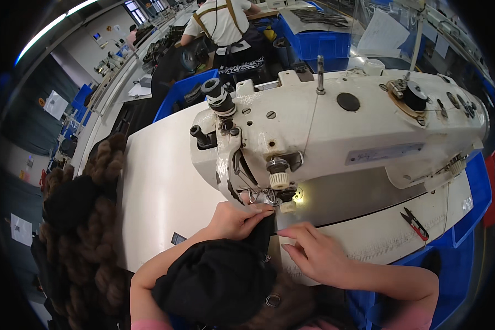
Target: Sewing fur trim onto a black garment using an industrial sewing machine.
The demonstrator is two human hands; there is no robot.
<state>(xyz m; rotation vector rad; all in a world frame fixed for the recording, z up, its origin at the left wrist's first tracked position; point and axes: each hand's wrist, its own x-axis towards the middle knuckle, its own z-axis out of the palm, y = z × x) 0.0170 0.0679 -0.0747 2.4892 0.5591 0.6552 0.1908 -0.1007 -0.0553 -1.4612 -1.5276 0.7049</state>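
Observation:
A black fabric piece, bunched up, lies over my lap and the near table edge, with brown fur and a metal ring beside it. Its narrow end runs up to the needle area of a white sewing machine. My left hand pinches that end between thumb and fingers, right by the presser foot. Just right of the fabric, my right hand has its index finger and thumb apart, the index tip close to the fabric's edge. I see nothing held in it.
Red-handled thread snips lie on the white table, right of my right hand. Brown fur pieces are heaped at the left. Blue bins stand behind and at the right. Another person works farther back.

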